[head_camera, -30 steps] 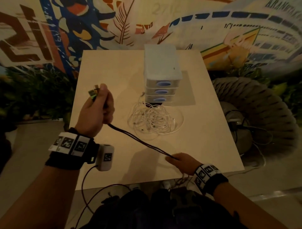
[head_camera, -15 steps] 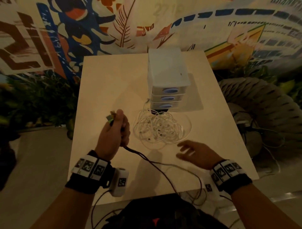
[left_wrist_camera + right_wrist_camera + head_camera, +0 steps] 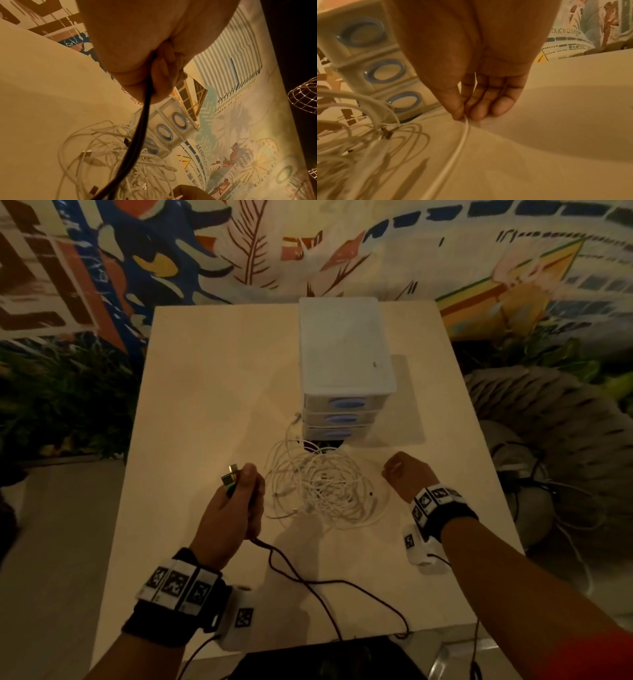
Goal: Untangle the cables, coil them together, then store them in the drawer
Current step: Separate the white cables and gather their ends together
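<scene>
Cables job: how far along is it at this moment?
Early. Done: the black cable looks freed from the pile, both ends gripped in the left hand. In hand: the right hand pinches a white cable at the pile's edge. Left: the white tangle, coiling, and the closed drawers.

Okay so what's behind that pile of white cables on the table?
Right behind the white cable tangle stands a three-drawer plastic unit, all drawers shut. One strand runs up beside its left edge. The drawers' contents cannot be seen, nor the table behind the unit.
</scene>
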Tool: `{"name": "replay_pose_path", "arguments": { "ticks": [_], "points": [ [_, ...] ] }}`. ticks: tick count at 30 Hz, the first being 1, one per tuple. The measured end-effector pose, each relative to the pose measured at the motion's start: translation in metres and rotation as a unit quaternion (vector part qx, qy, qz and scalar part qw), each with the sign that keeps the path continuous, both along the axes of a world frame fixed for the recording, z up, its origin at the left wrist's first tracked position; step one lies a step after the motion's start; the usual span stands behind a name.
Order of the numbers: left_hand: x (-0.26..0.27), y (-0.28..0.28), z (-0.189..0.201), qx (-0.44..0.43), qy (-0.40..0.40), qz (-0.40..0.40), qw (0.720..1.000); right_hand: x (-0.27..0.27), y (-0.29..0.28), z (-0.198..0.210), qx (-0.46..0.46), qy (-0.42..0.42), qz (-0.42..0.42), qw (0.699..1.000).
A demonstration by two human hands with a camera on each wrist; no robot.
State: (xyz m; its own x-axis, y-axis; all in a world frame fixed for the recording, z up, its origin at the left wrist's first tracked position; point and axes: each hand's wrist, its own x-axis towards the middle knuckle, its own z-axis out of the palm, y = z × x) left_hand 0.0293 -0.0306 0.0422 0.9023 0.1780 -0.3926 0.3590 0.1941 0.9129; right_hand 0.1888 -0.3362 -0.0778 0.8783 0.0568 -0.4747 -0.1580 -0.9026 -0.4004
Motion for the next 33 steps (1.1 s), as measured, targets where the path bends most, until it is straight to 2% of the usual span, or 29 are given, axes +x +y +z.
{"name": "replay_pose_path", "arguments": {
  "ticks": [4,8,11,14,16,18,19,21,23,27,30,33],
  "points": [
    [0.006,-0.001,-0.012,0.042,0.002,-0.012,0.999,-0.017,-0.024,-0.002,-0.018,0.038,0.008,0.999],
    [0.009,-0.004,-0.028,0.139,0.049,-0.070,0.987,-0.036,-0.056,0.000,-0.037,0.069,-0.045,0.996],
    [0.010,-0.009,-0.035,0.241,0.104,-0.166,0.950,-0.045,-0.068,0.009,-0.027,0.064,-0.078,0.995],
    [0.009,-0.016,-0.037,0.307,0.152,-0.264,0.902,-0.058,-0.054,0.028,0.016,-0.036,-0.062,0.997],
    [0.008,-0.019,-0.038,0.329,0.155,-0.304,0.881,-0.069,-0.029,0.038,0.077,-0.076,-0.027,0.994],
    [0.006,-0.024,-0.035,0.316,0.146,-0.323,0.880,-0.080,0.000,0.041,0.129,-0.034,0.042,0.990],
    [0.006,-0.027,-0.034,0.315,0.136,-0.330,0.880,-0.085,0.013,0.039,0.129,-0.001,0.081,0.988],
    [0.007,-0.032,-0.031,0.334,0.112,-0.329,0.876,-0.090,0.033,0.029,0.059,0.020,0.143,0.988],
    [0.006,-0.035,-0.027,0.348,0.093,-0.304,0.882,-0.089,0.044,0.022,-0.019,-0.008,0.163,0.986],
    [0.004,-0.024,-0.023,0.294,0.067,-0.168,0.939,-0.078,0.038,0.017,-0.077,-0.042,0.174,0.981],
    [0.004,-0.013,-0.022,0.264,0.051,-0.081,0.960,-0.065,0.012,0.012,-0.083,-0.038,0.151,0.984],
    [0.000,-0.002,-0.028,0.221,0.047,-0.055,0.973,-0.052,-0.012,0.014,-0.042,-0.028,0.093,0.994]
  ]
}}
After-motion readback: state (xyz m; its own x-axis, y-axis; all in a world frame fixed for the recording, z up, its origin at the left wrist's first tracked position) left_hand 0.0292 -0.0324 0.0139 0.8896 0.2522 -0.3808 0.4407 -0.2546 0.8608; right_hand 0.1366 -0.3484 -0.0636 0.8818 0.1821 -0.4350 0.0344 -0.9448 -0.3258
